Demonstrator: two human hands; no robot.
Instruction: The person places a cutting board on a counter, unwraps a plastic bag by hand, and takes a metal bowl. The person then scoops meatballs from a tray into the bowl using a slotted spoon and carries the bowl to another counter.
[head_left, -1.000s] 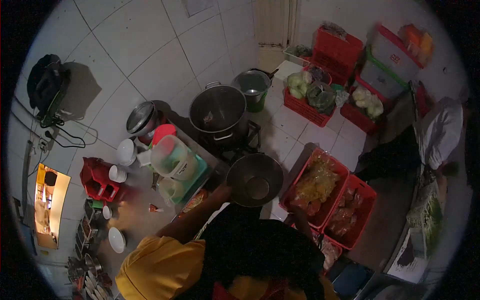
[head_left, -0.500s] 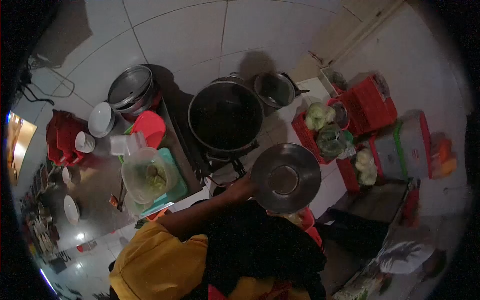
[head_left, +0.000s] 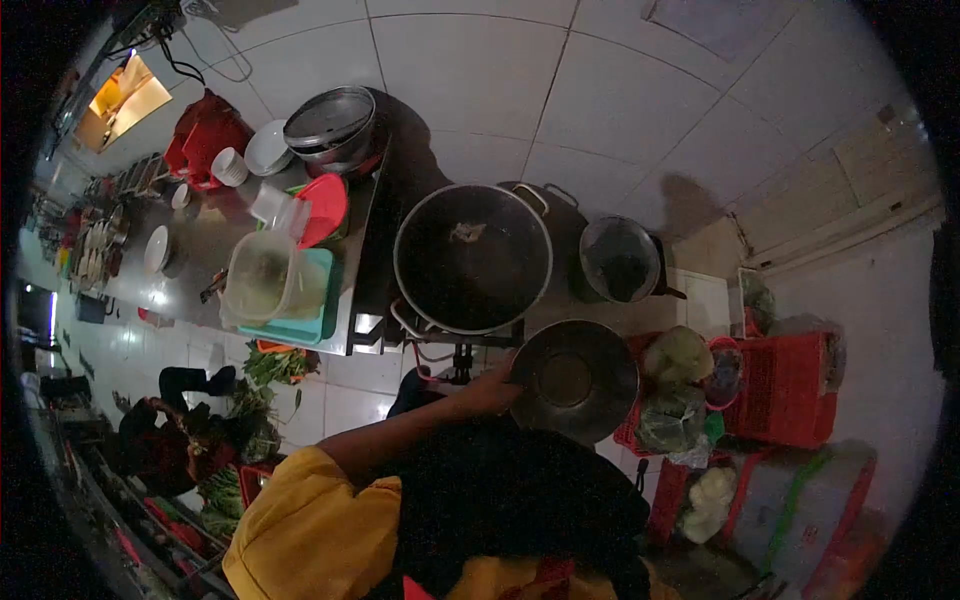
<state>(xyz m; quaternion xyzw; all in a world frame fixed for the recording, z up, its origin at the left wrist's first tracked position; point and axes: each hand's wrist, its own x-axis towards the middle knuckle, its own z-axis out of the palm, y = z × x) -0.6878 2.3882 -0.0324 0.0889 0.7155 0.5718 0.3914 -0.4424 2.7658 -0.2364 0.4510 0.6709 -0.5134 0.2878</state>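
My left hand [head_left: 492,391] grips the near-left edge of a round metal bowl [head_left: 575,383], held in front of my dark clothing. The inside of the bowl faces up, and I see nothing in it. Just beyond it stands a large two-handled pot [head_left: 474,258] on a stove, dark inside, with a small pale patch in it. To the pot's right is a smaller dark pot [head_left: 620,260] with a handle. My right hand does not show.
On the left is a metal counter [head_left: 200,295] with a translucent tub [head_left: 262,277], a red lid [head_left: 323,210] and white dishes. At the right, red crates [head_left: 785,390] hold cabbages and bagged vegetables. A person [head_left: 185,435] is low at the lower left, beside leafy greens.
The view has turned, bringing more of the left floor and a person into sight. The pale patch in the large pot now shows. My left hand still holds the bowl.
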